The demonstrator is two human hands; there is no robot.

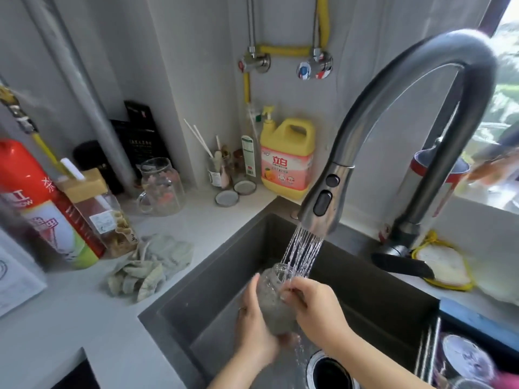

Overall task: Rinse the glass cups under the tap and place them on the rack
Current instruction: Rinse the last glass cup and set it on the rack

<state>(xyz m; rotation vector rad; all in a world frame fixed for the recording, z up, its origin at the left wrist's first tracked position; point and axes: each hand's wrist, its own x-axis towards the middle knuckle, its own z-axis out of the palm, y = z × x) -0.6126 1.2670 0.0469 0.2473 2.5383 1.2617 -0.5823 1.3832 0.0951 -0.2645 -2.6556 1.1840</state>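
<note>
Two forearms reach in from the bottom edge, both hands on one cup [273,303] over the sink [222,279]. The left hand [254,325] cradles it from below and from the side, thumb up along the glass, fingers wrapped round the base: a firm grip. The right hand [316,303] comes over the top, fingers curled onto the rim, pinching it. The cup tilts, mouth up and away, right under the tap [323,202]. Water [303,252] is running in a wide spray, striking the rim and the right fingertips, then pouring off below the hands toward the drain [331,370].

The rack [429,352] sits at the sink's right end, in the bottom right corner; something round lies in it, too blurred to name.

Out on the counter [84,310], a crumpled cloth [151,266] lies just beside the sink's left edge. Behind it stand a red can [33,197] and a glass mug [161,188], with a yellow jug [288,161] in the far corner. A yellow-edged sponge [445,266] rests by the tap's base
</note>
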